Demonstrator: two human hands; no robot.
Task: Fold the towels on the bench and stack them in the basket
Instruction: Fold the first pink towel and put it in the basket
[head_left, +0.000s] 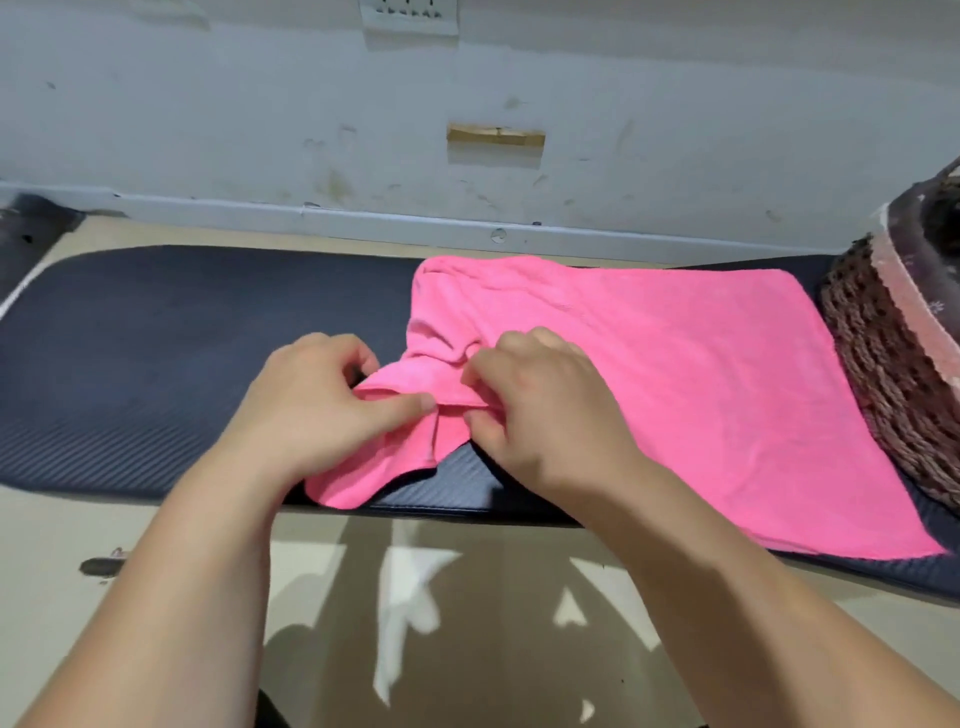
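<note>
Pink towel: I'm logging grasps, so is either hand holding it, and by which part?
Both. The left hand and right hand pinch the pink towel at its bunched left end; the rest lies flat on the bench.

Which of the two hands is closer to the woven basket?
The right hand, pinching the pink towel; the woven basket stands to its right, the left hand farther away.

A plain, well-worn room, probably a home's utility corner. Beyond the fingers (410, 402) rises a scuffed pale wall (208, 130) with a power socket (409, 13), a strip of brown tape (496, 136) and a cable duct (363, 218). A dark padded table (130, 364) stands on a beige floor (467, 623), with a lined wicker basket (883, 374) to the fingers' right.
</note>
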